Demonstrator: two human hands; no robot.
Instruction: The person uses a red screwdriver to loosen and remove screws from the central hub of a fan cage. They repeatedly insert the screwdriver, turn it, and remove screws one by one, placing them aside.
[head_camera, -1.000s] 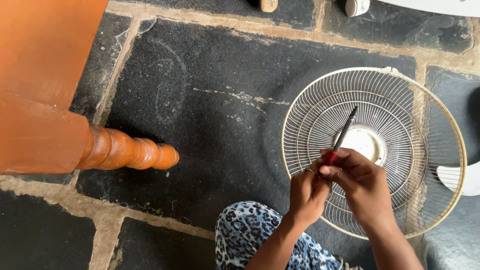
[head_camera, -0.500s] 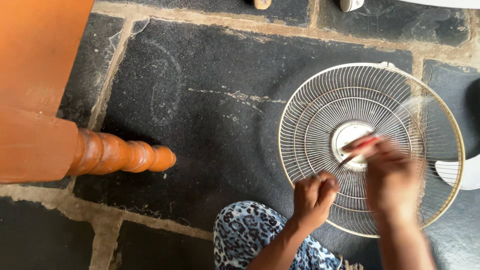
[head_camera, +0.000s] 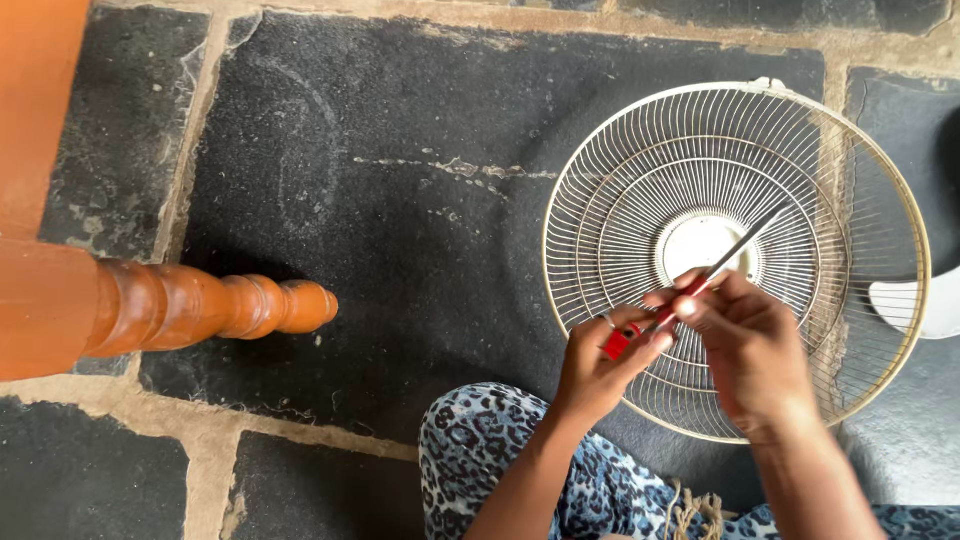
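Observation:
A round cream wire fan guard (head_camera: 640, 180) lies flat on the dark stone floor, with a white disc (head_camera: 690, 240) at its centre. Over its near half I hold a screwdriver (head_camera: 740, 242) with a red handle and a thin metal shaft that points up and to the right. My left hand (head_camera: 598, 365) grips the red handle end. My right hand (head_camera: 750, 350) pinches the shaft close to the handle. Both hands hover just above the guard's wires.
An orange turned wooden furniture leg (head_camera: 200, 305) juts in from the left, under an orange panel. A white fan blade (head_camera: 915, 305) shows at the right edge. My knee in blue leopard-print cloth (head_camera: 480, 450) is at the bottom. Pale mortar joints run between the stone slabs.
My right hand swung out over the guard's centre with the screwdriver, then came back. Both hands now hold the tool again, its shaft tilted further to the right.

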